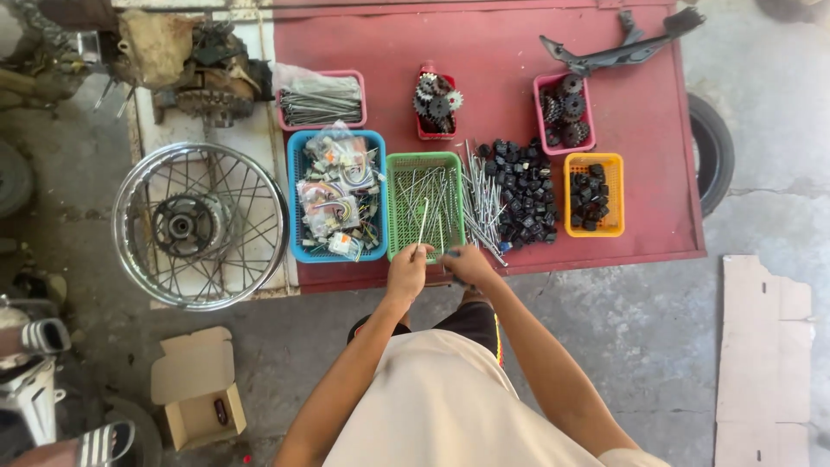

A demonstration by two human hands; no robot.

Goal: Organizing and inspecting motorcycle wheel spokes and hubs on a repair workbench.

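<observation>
My left hand [406, 270] is at the near edge of a green basket [402, 164] of thin metal spokes and holds one spoke [423, 221] that rises over the basket. My right hand [467, 262] is beside it at the front edge of the red table [493, 52], fingers closed on a small dark part that I cannot make out. A loose pile of spokes [482, 203] lies just right of the green basket, next to a heap of small black parts [526, 190].
A blue basket [296, 199] holds bagged wire connectors. Pink trays hold spokes [320, 102] and gears [566, 110]; an orange basket [593, 194] holds black parts. A spoked wheel rim [201, 225] lies left; a cardboard box [199, 389] sits on the concrete floor.
</observation>
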